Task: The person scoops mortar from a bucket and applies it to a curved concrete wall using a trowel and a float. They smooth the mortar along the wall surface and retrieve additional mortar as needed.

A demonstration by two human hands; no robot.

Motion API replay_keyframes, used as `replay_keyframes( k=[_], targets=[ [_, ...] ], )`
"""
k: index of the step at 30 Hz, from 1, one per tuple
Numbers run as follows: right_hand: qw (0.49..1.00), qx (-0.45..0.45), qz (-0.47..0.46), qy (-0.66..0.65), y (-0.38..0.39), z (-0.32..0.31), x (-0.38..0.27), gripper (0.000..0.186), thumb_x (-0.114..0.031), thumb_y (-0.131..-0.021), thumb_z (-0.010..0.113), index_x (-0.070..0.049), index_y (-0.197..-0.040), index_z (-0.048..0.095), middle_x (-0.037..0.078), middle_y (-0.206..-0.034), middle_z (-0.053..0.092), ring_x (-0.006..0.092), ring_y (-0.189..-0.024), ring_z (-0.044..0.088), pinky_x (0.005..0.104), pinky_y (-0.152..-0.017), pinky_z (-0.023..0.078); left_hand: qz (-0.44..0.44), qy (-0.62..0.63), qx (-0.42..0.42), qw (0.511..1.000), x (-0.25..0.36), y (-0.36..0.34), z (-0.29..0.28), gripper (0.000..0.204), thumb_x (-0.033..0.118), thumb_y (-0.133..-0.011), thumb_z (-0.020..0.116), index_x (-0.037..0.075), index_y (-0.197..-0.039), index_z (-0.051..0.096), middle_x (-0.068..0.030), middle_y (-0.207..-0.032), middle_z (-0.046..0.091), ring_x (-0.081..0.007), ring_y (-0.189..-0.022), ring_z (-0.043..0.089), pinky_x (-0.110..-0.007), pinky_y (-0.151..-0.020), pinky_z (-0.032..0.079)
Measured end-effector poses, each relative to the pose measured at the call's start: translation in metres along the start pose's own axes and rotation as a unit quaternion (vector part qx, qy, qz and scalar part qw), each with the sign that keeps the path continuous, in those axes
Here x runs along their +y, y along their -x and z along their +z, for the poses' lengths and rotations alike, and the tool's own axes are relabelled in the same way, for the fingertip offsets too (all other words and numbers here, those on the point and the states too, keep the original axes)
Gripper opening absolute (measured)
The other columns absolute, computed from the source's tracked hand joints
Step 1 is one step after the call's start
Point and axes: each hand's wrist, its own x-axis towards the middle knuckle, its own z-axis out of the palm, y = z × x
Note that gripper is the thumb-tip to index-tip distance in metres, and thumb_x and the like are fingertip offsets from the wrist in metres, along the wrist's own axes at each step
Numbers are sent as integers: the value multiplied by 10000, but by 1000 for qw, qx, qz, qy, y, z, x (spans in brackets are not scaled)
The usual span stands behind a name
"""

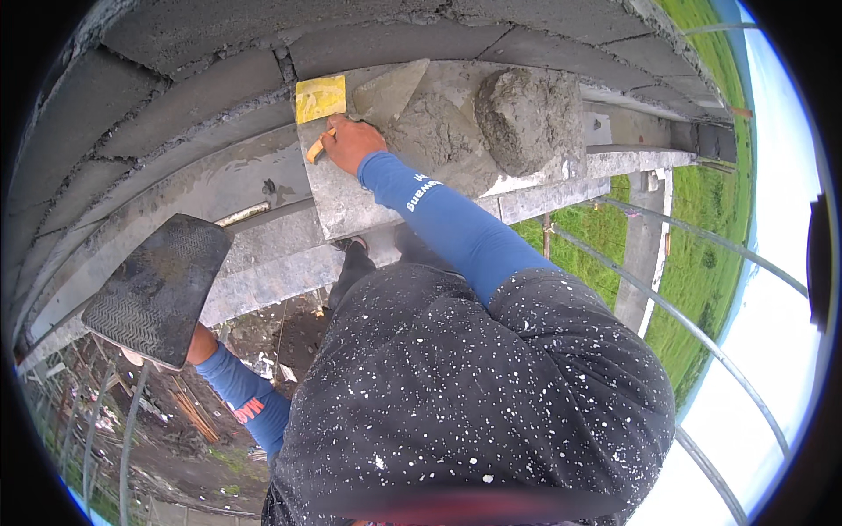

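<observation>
My right hand is closed around the orange handle of a trowel. Its grey pointed blade lies over a mortar-smeared board, at the edge of some spread wet mortar. A large lump of grey mortar sits on the board's right part. Beside the trowel, at the board's far left corner, is a yellow square patch. Down at the left, my left hand holds up a dark rectangular pad with a zigzag-textured surface; most of its fingers are hidden underneath.
A block wall with mortar joints curves along the far side. The board rests on grey scaffold planks, where my shod foot shows. Metal rails run at the right, above grass. Debris-strewn ground lies far below at left.
</observation>
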Motion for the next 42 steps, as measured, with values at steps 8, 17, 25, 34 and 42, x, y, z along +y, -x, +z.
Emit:
replay_keyframes(
  k=[8,17,25,34,42],
  targets=[
    [918,4,100,-383,87,-118,48,318,-128,-923,620,-98,-1235,565,84,-817,636,203,-819,703,399,-725,540,320,42,31,946,100,-44,24,398,105,-867,754,4,-1244,675,-195,-1255,687,-401,-1157,640,-465,-1032,479],
    [947,127,243,167,176,-226,214,410,-220,-943,615,-55,-1292,480,291,-1035,717,480,-978,701,560,-880,543,503,159,-49,848,269,21,34,392,98,-882,737,2,-1257,673,-199,-1275,680,-408,-1167,634,-471,-1037,475],
    [937,121,315,-89,120,-103,221,447,-216,-936,609,60,-1266,487,357,-1172,681,482,-1131,674,526,-989,531,118,544,-408,723,369,115,51,354,105,-956,646,-2,-1294,644,-186,-1322,655,-378,-1224,610,-475,-1043,474],
    [959,9,279,51,210,-148,197,363,-213,-927,594,-1,-1207,504,323,-1072,708,486,-1037,692,550,-931,532,245,496,-484,678,410,152,99,396,168,-1040,588,13,-1404,556,-151,-1454,572,-310,-1342,538,-462,-1167,384],
    [711,77,398,-574,198,-64,203,255,-147,-943,579,-37,-1148,476,84,-650,543,213,-443,511,417,-410,396,430,317,-338,775,365,42,35,539,133,-976,664,4,-1476,509,-181,-1500,552,-315,-1390,516,-428,-1159,383]
  ],
)
